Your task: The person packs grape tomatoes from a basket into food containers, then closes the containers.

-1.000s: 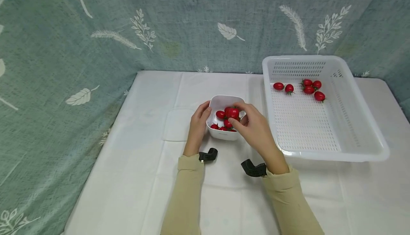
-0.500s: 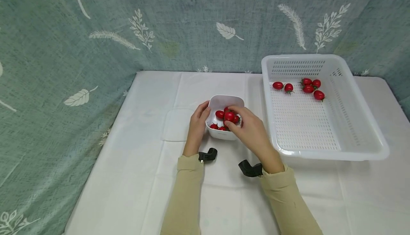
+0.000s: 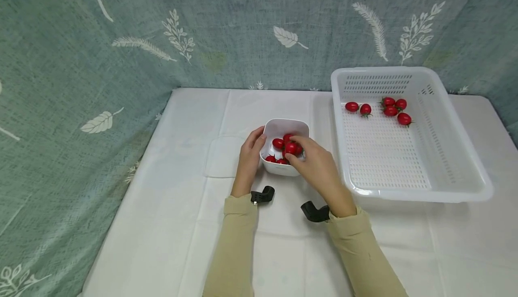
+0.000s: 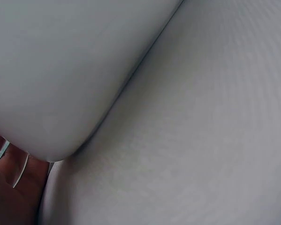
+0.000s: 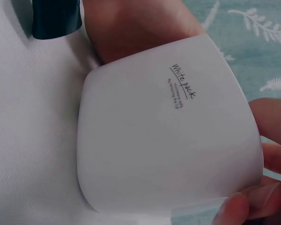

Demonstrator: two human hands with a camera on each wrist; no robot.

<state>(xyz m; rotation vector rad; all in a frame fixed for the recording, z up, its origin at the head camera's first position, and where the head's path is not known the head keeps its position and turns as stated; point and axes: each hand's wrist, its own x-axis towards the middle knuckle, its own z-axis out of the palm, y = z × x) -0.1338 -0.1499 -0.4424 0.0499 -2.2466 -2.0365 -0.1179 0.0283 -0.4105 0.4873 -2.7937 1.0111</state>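
- Head view, white container (image 3: 279,170): one, stands on the counter (image 3: 162,229) between the two hands, mouth upward; presumably set there so both hands reach it easily.
- Left hand (image 3: 248,157): grip clamped on the left wall of the white container, thumb by the rim and fingers toward the far corner; seems meant to brace it against sliding.
- Right hand (image 3: 320,164): comes in from the right over the rim; grip together on one tomato, thumb at the near side, finger at the far side. Such a light pinch would suit small, soft-skinned fruit.
- Pinched tomato (image 3: 290,148): one, red, within the mouth of the white container; whether it touches those beneath cannot be told.
- Loose tomatoes (image 3: 278,143): several, red, in the white container, kept together by its walls; count uncertain, the right hand covering part.
- Printing (image 5: 182,82): "White pack" and smaller lines, on the outer wall, seen in the right wrist view.
- Translucent lid (image 3: 222,157): one, apparently; flat on the counter left of the white container, probably laid aside to leave the mouth uncovered.
- White basket (image 3: 421,195): one, perforated, at right, near the right hand's side; a convenient place for that hand, by judgement.
- Basket tomatoes (image 3: 390,111): six, toward the far end; a pair at left, four clustered right of it.
- Sleeves (image 3: 234,247): two, tan, cuffs folded back, likely to keep cloth off the work.
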